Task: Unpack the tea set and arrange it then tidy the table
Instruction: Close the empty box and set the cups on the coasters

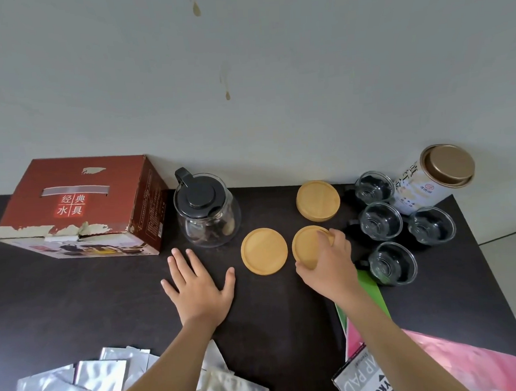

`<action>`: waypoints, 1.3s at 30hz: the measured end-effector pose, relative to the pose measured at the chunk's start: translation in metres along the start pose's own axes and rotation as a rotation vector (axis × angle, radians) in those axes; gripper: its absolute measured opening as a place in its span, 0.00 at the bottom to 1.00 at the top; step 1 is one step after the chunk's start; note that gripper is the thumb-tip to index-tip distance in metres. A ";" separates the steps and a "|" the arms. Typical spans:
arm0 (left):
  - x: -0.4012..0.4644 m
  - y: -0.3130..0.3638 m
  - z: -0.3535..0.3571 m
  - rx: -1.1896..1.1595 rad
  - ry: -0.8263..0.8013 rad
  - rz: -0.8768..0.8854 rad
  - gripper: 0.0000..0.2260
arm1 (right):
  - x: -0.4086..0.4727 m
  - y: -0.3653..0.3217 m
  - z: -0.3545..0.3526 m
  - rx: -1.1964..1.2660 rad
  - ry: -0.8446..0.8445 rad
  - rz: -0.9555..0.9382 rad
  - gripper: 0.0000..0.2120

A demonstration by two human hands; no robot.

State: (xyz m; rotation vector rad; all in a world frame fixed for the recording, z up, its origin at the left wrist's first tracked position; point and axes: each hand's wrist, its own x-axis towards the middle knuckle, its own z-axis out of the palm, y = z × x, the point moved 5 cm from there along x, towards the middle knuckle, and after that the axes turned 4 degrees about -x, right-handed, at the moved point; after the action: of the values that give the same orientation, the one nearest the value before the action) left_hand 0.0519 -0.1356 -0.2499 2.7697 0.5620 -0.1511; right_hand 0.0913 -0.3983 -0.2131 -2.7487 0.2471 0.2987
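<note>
A glass teapot (207,211) with a black lid stands at the back of the dark table (75,297). Two round wooden coasters lie side by side in front of it. The left coaster (264,251) lies free. My right hand (326,266) grips the right coaster (306,245) by its rim, thumb at the near edge and fingers at the far edge. A stack of further wooden coasters (318,200) sits behind. Several glass cups (380,221) with black handles stand to the right. My left hand (197,285) rests flat on the table, fingers spread.
A red cardboard box (79,206) stands at the back left against the wall. A tea tin (431,180) with a gold lid stands at the back right. Silver foil packets (104,377) lie at the near left; green and pink packets (442,362) lie at the near right by the table's edge.
</note>
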 end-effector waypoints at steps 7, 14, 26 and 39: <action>0.001 -0.001 0.001 -0.009 0.010 0.006 0.44 | 0.008 -0.018 -0.018 0.012 0.119 -0.059 0.32; 0.001 0.000 0.001 -0.008 0.011 0.005 0.44 | 0.078 -0.034 -0.049 -0.139 0.099 0.036 0.35; 0.000 0.000 0.000 -0.018 0.017 0.001 0.44 | 0.093 -0.042 -0.050 -0.166 0.121 0.076 0.43; 0.001 -0.001 0.002 -0.001 0.008 -0.002 0.43 | 0.084 -0.107 -0.003 0.052 0.034 -0.168 0.41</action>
State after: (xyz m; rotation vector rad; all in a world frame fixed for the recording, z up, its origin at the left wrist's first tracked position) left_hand 0.0521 -0.1354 -0.2520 2.7703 0.5662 -0.1396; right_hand 0.1952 -0.3123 -0.1943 -2.7035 0.0315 0.1979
